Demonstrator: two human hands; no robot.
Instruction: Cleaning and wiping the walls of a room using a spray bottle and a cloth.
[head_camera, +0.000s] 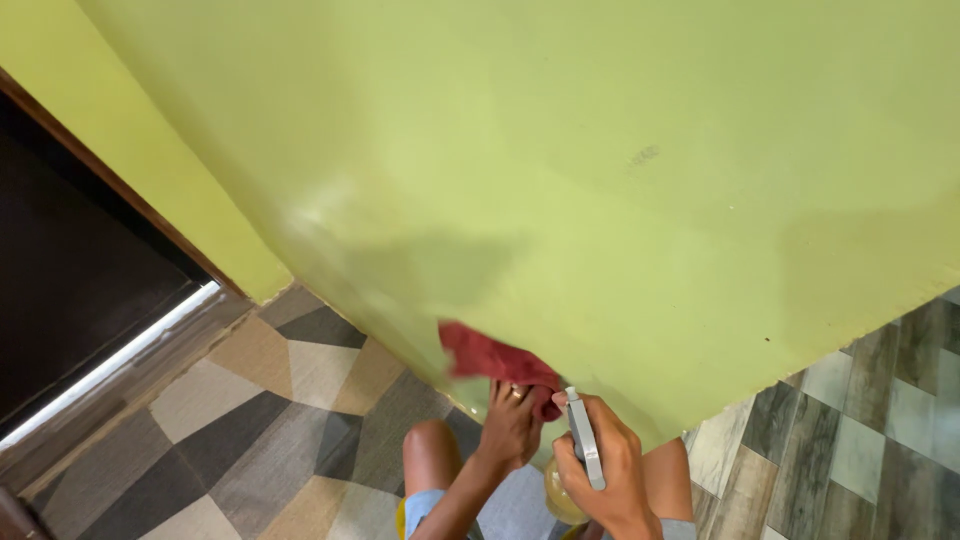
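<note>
My left hand (508, 428) holds a red cloth (488, 358) pressed against the lower part of a green wall (600, 180). A ring shows on one of its fingers. Close beside it on the right, my right hand (605, 470) grips a spray bottle (583, 450) with a grey-white trigger head and a yellowish body (556, 496). The nozzle points up toward the wall. My bare knees (430, 450) show just below both hands.
The floor (260, 420) is tiled in grey, beige and brown angular shapes. A dark doorway (70, 260) with a brown frame and a metal threshold strip (110, 360) lies at the left. A small dark smudge (645, 155) marks the wall upper right.
</note>
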